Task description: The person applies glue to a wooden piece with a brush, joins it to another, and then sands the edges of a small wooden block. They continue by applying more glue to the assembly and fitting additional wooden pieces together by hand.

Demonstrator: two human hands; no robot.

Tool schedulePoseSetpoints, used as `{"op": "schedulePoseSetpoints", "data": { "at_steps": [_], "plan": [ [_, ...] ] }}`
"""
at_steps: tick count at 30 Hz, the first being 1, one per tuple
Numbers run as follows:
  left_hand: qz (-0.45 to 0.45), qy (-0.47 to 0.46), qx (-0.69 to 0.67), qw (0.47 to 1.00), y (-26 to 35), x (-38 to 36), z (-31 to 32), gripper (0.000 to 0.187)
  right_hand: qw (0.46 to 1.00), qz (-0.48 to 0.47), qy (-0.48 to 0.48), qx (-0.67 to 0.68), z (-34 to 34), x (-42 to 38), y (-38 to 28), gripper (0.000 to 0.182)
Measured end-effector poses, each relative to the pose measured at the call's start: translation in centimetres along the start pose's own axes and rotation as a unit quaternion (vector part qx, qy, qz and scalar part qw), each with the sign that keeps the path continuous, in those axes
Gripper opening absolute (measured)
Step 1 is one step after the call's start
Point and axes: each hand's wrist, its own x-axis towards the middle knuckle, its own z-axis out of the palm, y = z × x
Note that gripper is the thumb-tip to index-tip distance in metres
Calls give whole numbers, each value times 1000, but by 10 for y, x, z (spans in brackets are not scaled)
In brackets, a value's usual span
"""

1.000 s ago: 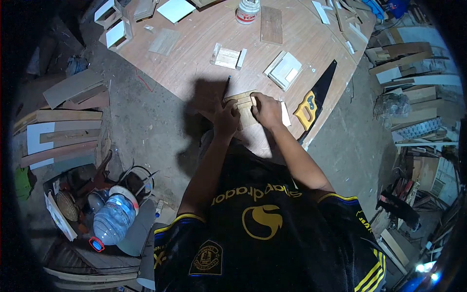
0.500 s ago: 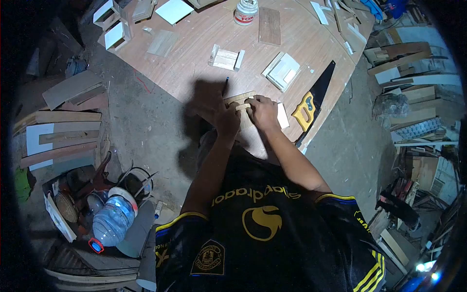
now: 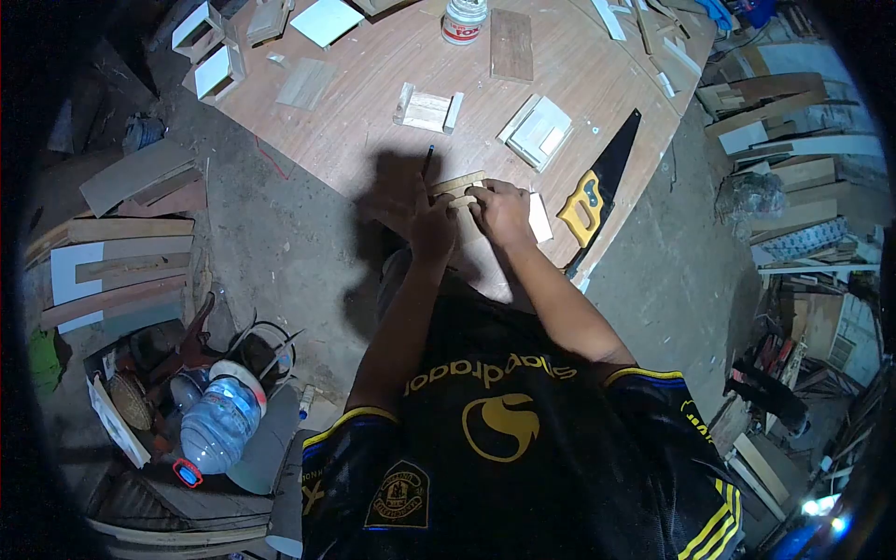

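Observation:
At the near edge of the workbench, my left hand (image 3: 432, 226) and my right hand (image 3: 505, 215) close round a small pale wooden piece (image 3: 457, 183) from either side. Its upper strip shows between the hands, while the fingers cover much of the rest. A dark pencil-like stick (image 3: 428, 159) rises just beyond the fingers of my left hand. Beside my right hand lies a white-faced flat piece (image 3: 539, 218). Farther right rests a handsaw (image 3: 585, 207) with a yellow handle and dark blade.
On the workbench (image 3: 364, 121) lie a small wooden assembly (image 3: 427, 109), a stacked white-topped piece (image 3: 539, 133), a brown board (image 3: 511, 45) and a white tub (image 3: 464, 21). Boards (image 3: 131, 271) and a large water bottle (image 3: 221, 425) are on the left. More timber leans at right.
My left hand has shifted slightly, with a finger now lifted away from the wooden piece. My right hand stays on it. The whole view has moved a little.

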Motion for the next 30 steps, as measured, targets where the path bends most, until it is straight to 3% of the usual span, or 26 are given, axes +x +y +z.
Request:
{"op": "schedulePoseSetpoints", "data": {
  "at_steps": [5, 30],
  "plan": [
    [-53, -38, -28, 997, -3, -1, 7, 18, 1000, -1, 1, -3, -1, 0, -1, 24],
    [-13, -10, -22, 1000, 0, 1, -4, 20, 1000, 10, -8, -18, -1, 0, -2, 26]
  ]
}}
